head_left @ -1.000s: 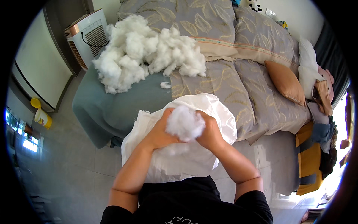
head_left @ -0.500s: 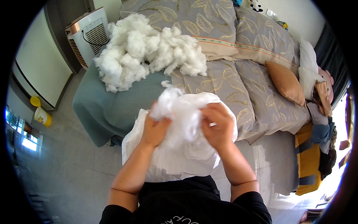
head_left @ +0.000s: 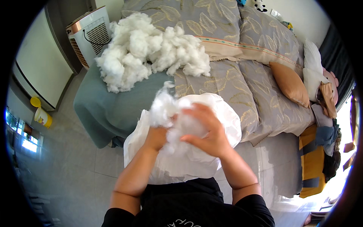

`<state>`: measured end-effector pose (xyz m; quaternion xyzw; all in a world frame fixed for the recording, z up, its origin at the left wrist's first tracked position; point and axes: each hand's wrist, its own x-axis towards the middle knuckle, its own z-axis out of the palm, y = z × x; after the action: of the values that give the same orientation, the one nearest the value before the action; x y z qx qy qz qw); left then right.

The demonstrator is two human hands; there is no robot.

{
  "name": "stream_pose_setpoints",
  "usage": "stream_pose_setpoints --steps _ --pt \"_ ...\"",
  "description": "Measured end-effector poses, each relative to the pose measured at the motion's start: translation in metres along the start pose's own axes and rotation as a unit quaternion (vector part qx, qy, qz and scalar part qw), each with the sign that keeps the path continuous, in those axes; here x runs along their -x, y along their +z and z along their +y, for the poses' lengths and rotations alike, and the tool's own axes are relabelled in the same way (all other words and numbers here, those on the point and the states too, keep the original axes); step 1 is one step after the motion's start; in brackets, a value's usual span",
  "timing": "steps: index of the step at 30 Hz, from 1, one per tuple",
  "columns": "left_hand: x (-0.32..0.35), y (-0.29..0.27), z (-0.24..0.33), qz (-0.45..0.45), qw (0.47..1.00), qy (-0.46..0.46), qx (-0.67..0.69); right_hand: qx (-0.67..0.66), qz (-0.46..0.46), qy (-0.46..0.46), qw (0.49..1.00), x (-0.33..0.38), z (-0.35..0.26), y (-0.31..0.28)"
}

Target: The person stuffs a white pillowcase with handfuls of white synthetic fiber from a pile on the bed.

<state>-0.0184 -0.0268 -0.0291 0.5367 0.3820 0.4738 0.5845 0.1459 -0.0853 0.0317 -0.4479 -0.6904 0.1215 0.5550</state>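
A: Where do the edges run?

B: From the left, grey tiled floor [head_left: 75,155] reaches the hanging teal cloth blanket [head_left: 100,113] draped over a bed with a grey, leaf-patterned cover [head_left: 223,77]. A crumpled sheet of thin white fabric [head_left: 228,121] covers the person's lap, its far edge overlapping the bed in view; more floor shows to its right.

A: And the count?

B: One round yellow-and-white plastic bucket [head_left: 43,118], one boxy white-and-copper air cooler [head_left: 90,34], one large heap of fluffy white fibre [head_left: 132,53] on the bed, one loose clump of white fibre [head_left: 162,108] above the lap, one plump brown cushion [head_left: 289,84].

A: The hands?

B: Two forearms slant inward above the fabric. The left hand [head_left: 157,138] has its grip on the clump, fingers largely hidden in it. The right hand [head_left: 208,130], blurred, spreads wide, thumb well apart from fingers, fibre showing between; whether it touches cannot be told.
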Motion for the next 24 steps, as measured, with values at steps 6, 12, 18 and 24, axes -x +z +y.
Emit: stream_pose_setpoints --steps 6,12,18,24 --pt "0.005 -0.001 0.006 -0.028 0.995 0.035 -0.084 -0.061 0.032 0.155 0.985 0.010 0.018 -0.004" --pt "0.011 0.003 0.030 -0.033 0.998 -0.042 -0.045 -0.200 0.261 0.152 0.932 0.005 0.017 -0.016" --pt "0.016 0.024 0.035 -0.061 0.980 -0.081 0.172 -0.127 0.023 0.080 0.988 0.027 0.008 0.027" --pt "0.001 -0.016 -0.040 -0.103 0.936 0.232 -0.246 -0.147 0.079 0.057 0.984 0.026 0.018 0.012"
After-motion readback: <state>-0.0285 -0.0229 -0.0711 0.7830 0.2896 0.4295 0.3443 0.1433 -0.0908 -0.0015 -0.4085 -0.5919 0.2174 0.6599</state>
